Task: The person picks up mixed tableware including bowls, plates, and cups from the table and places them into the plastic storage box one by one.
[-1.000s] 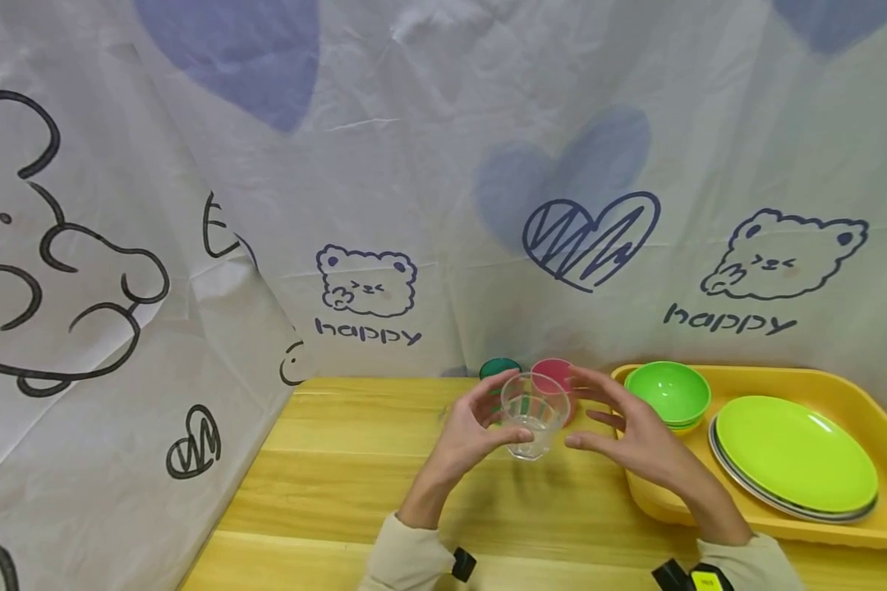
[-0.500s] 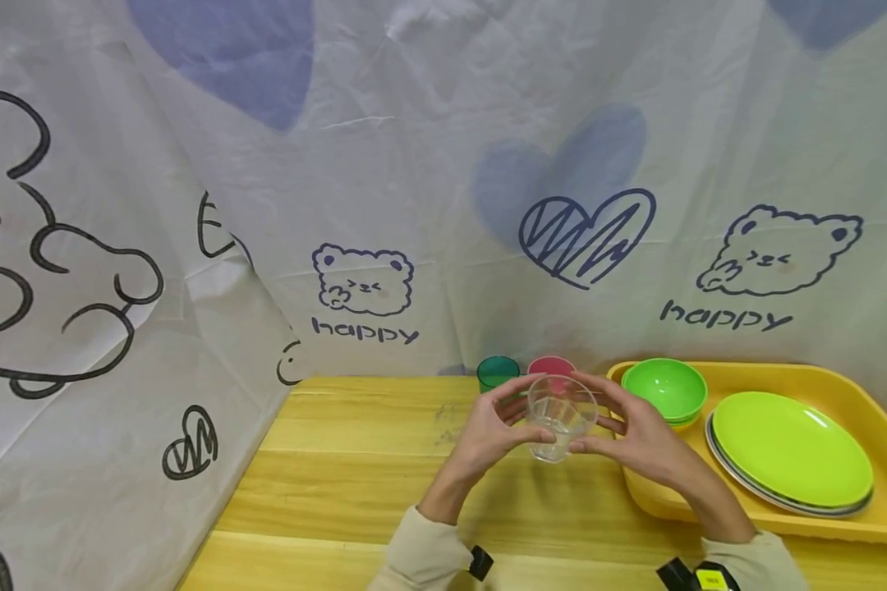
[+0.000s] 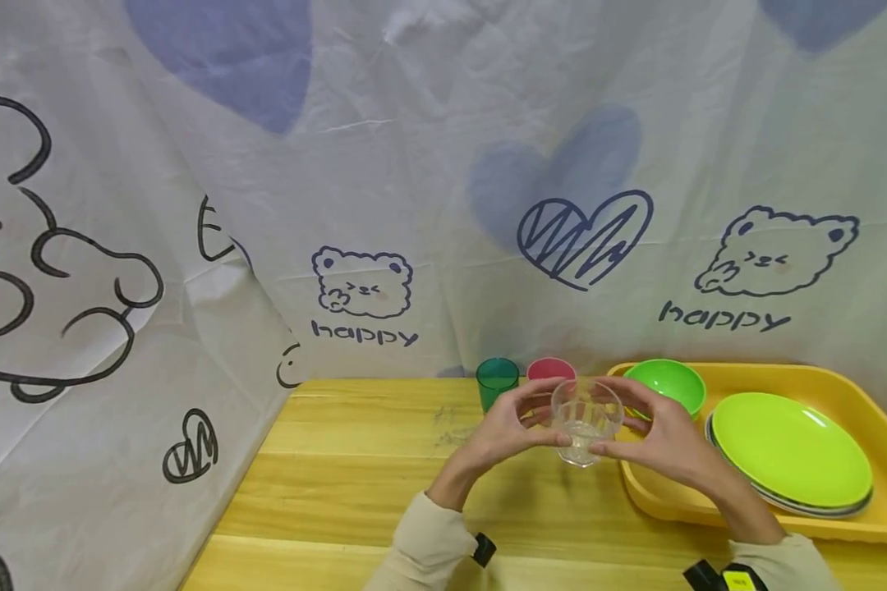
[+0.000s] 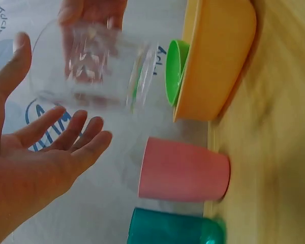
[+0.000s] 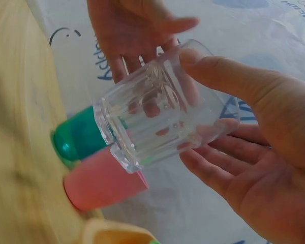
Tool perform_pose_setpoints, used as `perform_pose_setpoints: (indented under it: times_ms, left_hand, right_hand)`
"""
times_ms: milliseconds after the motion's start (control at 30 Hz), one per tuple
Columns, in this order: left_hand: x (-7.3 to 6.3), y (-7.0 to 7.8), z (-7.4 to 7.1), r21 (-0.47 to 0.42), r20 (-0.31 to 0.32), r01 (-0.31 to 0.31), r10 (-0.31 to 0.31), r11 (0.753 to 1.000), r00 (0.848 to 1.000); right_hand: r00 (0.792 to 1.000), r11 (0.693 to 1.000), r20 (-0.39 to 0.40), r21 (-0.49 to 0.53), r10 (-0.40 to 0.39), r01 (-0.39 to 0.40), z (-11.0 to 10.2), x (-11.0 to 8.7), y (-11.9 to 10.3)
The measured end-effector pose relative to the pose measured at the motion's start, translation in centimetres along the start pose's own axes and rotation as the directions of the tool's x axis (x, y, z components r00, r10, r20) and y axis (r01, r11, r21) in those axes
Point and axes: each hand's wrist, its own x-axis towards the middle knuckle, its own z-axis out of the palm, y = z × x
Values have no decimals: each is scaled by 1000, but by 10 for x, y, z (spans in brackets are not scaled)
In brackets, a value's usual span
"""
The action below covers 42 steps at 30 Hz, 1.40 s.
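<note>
A clear cup [image 3: 585, 423] is held up above the wooden table, between both hands in the head view. My right hand [image 5: 274, 132] grips it, thumb on one side and fingers on the other near the rim. My left hand [image 4: 35, 162] is beside the cup with spread, slightly bent fingers; a gap shows between them and its wall in the left wrist view. Behind the hands stand a teal cup [image 3: 497, 379] and a pink cup [image 4: 183, 170], both upright on the table. The head view shows the pink cup partly covered by the left hand.
A yellow tray [image 3: 643, 492] lies on the right, holding green bowls [image 3: 668, 386] and a stack of plates [image 3: 791, 447] with a lime one on top. A printed cloth [image 3: 443, 205] hangs behind and to the left of the table [image 3: 340, 484].
Both hands and the clear cup have moved right, towards the tray. The right hand, apart from the cup at first, has taken hold of it; the left hand has let go.
</note>
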Motion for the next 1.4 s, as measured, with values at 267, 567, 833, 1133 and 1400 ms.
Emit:
perform_pose_setpoints:
  times_ms: [267,567,833,1133,1400]
  left_hand:
    - [34,-10,-3,574,-165,0,115,819,980]
    - [73,-19,10,857,-148,171,-85,486,985]
    - [93,-25,11,920,-166,236,-234,313,958]
    - [95,-35,3,922,-160,234,-246,308,956]
    - [95,-39,2,850,-146,227,-202,475,969]
  right_hand:
    - [991,965,-120,-260,-51,18,-30,-15,6]
    - [990,938,-136,-346,-36,-13,-60,-37,16]
    - [993,925,-122,-377,-9,-38,-71,-49,33]
    - [988,920,-154,-388,-6,-55,-72,-60,55]
    - [990,918,-135,-384,49,-98,-69,-59,68]
